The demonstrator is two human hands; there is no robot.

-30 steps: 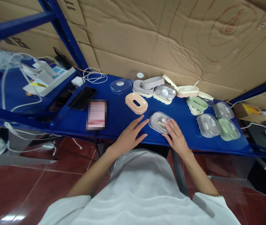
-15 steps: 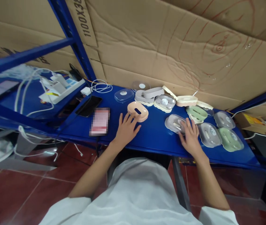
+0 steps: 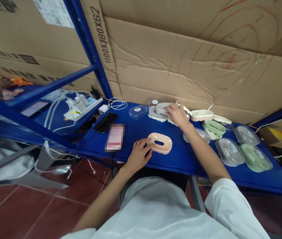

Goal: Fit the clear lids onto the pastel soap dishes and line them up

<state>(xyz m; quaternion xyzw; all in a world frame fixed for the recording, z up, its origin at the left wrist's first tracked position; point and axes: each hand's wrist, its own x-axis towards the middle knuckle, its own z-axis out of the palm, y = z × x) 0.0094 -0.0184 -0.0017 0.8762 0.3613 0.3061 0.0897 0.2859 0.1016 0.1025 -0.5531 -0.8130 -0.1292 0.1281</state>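
Observation:
My left hand [image 3: 139, 153] has its thumb and fingers on the left rim of a peach oval soap dish tray [image 3: 166, 144] with a slot in its middle. The tray lies on the blue table near the front edge. Farther back, my right hand [image 3: 177, 114] reaches across, its fingers closed on the right end of a grey soap dish tray [image 3: 161, 107]. That tray rests tilted on a grey soap box base [image 3: 155, 114]. My right hand and forearm partly cover a lidded box behind the wrist and a grey lidded soap box [image 3: 202, 134].
Green tray [image 3: 214, 128], cream part [image 3: 201, 115] and lidded soap boxes [image 3: 229, 152] stand at right. A clear lid [image 3: 138, 111] lies at back left. Phones [image 3: 115, 137], cables [image 3: 118, 103] and a power strip [image 3: 86, 108] are left. Cardboard [image 3: 155, 59] walls the back.
My right hand has left the grey lidded box and reached back left to the grey tray. The peach tray has come closer to the front edge with my left hand on it.

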